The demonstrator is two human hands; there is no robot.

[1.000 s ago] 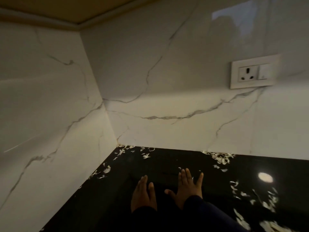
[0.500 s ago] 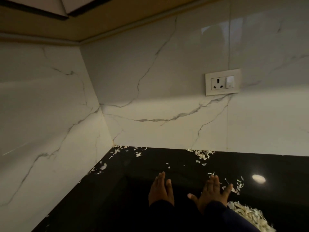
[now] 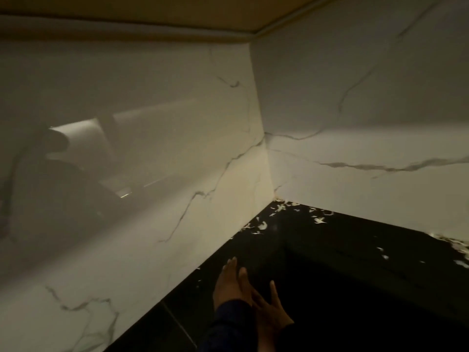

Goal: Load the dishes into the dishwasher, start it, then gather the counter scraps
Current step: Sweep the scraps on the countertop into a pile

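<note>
The white marble-look wall (image 3: 127, 148) with its grey veins fills most of what I see, meeting a second such wall (image 3: 368, 110) in a corner, with a tan cabinet underside (image 3: 152, 11) running along the top. The left wall is glossy and carries a dim, blurred reflection I cannot make out. Below the walls lies the black counter (image 3: 342, 288), polished and very dark, with a faint seam line near its left edge. The scraps (image 3: 264, 226), pale thin shreds, lie scattered on the counter in the far corner where the two walls meet, with more of them strung along the foot of the back wall and a further cluster (image 3: 459, 246) at the right edge of view, all well apart from my hands. My left hand (image 3: 232, 285) reaches forward low over the counter near the left wall, fingers straight and held together, gripping nothing. My right hand (image 3: 270, 309) lies just beside it, and the two overlap at the left hand's inner edge; its fingers are straight too, with one finger pointing forward apart from the rest, and it holds nothing. Whether either palm touches the counter I cannot tell in this dim light. Dark blue sleeves (image 3: 228, 326) cover both wrists.
</note>
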